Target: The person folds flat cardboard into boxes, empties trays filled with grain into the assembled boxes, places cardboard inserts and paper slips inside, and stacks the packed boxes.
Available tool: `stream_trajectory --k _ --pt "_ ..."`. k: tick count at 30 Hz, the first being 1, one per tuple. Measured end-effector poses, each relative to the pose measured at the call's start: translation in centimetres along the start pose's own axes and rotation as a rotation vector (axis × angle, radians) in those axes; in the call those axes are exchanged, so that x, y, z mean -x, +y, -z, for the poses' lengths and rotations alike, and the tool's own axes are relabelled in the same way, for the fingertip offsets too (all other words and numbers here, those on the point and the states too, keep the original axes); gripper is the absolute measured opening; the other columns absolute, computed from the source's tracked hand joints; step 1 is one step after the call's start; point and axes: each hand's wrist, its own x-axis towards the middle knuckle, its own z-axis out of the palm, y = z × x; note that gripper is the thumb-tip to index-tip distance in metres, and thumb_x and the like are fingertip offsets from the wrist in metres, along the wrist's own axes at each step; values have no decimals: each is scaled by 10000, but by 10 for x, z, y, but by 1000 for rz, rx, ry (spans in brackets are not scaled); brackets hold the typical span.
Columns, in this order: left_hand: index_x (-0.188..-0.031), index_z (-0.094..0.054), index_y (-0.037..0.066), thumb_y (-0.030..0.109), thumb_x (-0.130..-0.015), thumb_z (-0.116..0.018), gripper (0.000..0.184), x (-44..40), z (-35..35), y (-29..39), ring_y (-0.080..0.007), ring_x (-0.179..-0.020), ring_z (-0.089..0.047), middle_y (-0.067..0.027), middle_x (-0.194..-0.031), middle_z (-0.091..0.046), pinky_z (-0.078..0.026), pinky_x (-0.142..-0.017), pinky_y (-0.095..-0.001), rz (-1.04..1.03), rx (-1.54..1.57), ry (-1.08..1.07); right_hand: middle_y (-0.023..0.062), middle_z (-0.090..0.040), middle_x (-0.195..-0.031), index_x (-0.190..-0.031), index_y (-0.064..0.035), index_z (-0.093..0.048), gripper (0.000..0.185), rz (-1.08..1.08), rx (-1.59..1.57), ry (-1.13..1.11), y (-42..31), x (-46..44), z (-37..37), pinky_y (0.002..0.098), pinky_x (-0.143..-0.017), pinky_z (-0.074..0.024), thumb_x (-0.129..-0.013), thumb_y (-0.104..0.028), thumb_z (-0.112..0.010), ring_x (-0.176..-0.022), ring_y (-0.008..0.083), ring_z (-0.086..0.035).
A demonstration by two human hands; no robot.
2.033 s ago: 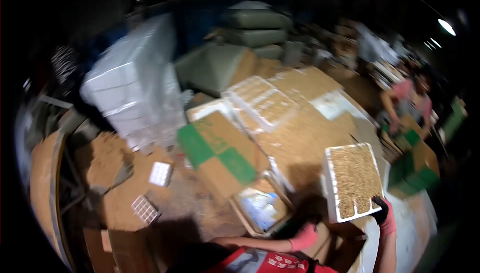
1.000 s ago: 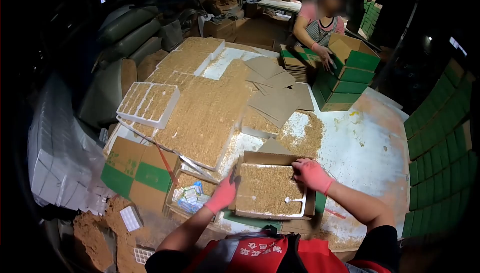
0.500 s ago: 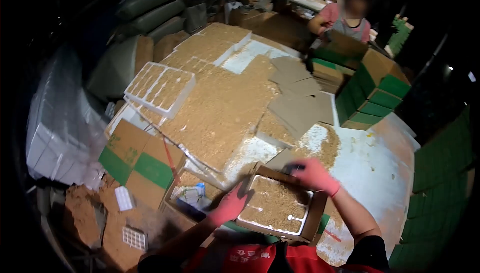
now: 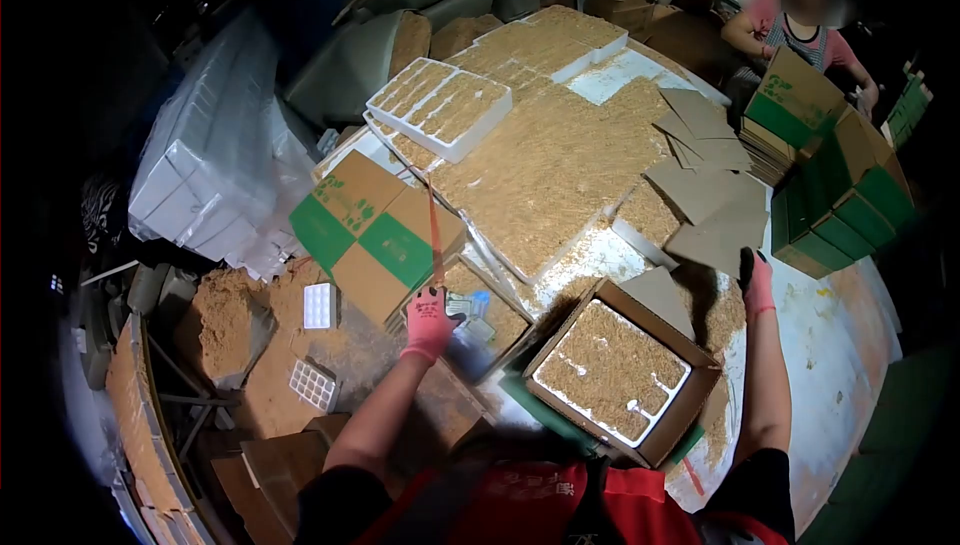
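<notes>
My left hand [image 4: 432,325], in a pink glove with dark fingertips, is over an open box [image 4: 505,350] of small packets [image 4: 472,317]. Its thumb stands apart from the fingers, and a red strap [image 4: 435,230] runs down close to them. Off to the right, my right hand [image 4: 758,283] has its fingers closed at the near edge of a flat cardboard sheet [image 4: 720,235]; the grip is partly hidden. Between my arms stands an open carton [image 4: 705,385] holding a white foam tray [image 4: 540,379] filled level with brown crumbly material [image 4: 615,365].
More filled foam trays [image 4: 440,105] lie across the table. Green-and-brown cartons [image 4: 840,205] are stacked at the right, near co-workers [image 4: 800,40]. An open carton flap [image 4: 375,235] stands to the left. Plastic-wrapped white foam [image 4: 200,155] and small white trays [image 4: 319,306] lie beyond.
Both hands have left the filled carton: the left moved to the box of packets, the right to the cardboard sheet. The view has shifted, showing more on the left.
</notes>
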Motion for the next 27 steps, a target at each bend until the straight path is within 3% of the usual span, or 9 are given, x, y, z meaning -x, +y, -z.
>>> stream_trajectory --k 1,5,10,13,18,20,23,25,27 --pt "-1161 -591 77 379 -699 -794 588 -10 -5 3 -313 -1177 -511 -162 -1166 -565 -467 -882 -439 63 -61 -169 67 -677 -910 -979 50 -631 204 -86 10 59 -39 44 21 342 -682 -471 -858 -110 -593 -792 210 -611" --pt "-1145 -618 73 198 -701 -788 492 -28 -34 -26 -321 -979 -625 -156 -1051 -649 -489 -884 -408 122 352 -142 64 -624 -832 -969 5 -617 143 777 607 329 -146 241 18 323 -669 -478 -852 -75 -610 -762 181 -604" --pt "-1030 -655 40 271 -886 -587 280 -25 -30 -37 -327 -1005 -635 -166 -1053 -667 -497 -877 -426 -17 106 -85 78 -572 -882 -956 -98 -561 178 1175 1311 -556 -134 399 -56 337 -690 -504 -780 -107 -575 -812 224 -613" --pt "-1095 -654 60 196 -859 -599 277 -15 29 -9 -333 -1078 -576 -138 -1163 -622 -448 -933 -420 -153 -197 -97 104 -572 -895 -949 -73 -544 124 1066 1465 -732 -81 407 -78 361 -687 -516 -838 -115 -507 -835 251 -624" --pt "-1070 -631 52 115 -799 -642 278 27 121 96 -353 -1147 -496 -164 -1246 -547 -393 -970 -460 -561 193 527 148 -584 -979 -1087 -74 -552 234 821 1135 -974 -23 398 -71 430 -761 -514 -870 -161 -560 -915 344 -626" --pt "-1130 -598 107 159 -812 -594 322 54 145 164 -323 -1164 -488 -129 -1190 -561 -378 -992 -433 -869 133 257 150 -593 -1094 -1194 -87 -562 313 607 1136 -1026 -43 397 -65 426 -831 -499 -902 -200 -574 -989 355 -613" --pt "-1226 -560 98 191 -867 -499 376 47 48 200 -244 -1178 -526 -132 -1227 -587 -376 -1026 -381 -1377 -478 19 150 -601 -1062 -1103 -72 -592 244 725 952 -651 -82 409 -54 411 -869 -485 -897 -203 -573 -990 344 -600" --pt "-1205 -591 75 223 -821 -622 413 36 88 207 -263 -1134 -573 -156 -1215 -611 -414 -1002 -404 -1288 -236 -482 126 -599 -1052 -1156 -76 -603 308 801 907 -257 -107 415 -33 384 -863 -485 -858 -159 -606 -963 333 -596" --pt "-1231 -601 46 142 -788 -662 457 26 141 184 -244 -1084 -622 -141 -1166 -656 -470 -959 -360 -1015 578 -415 115 -629 -1024 -1181 -65 -597 321 507 654 32 -95 405 2 354 -782 -509 -863 -112 -603 -874 271 -631"
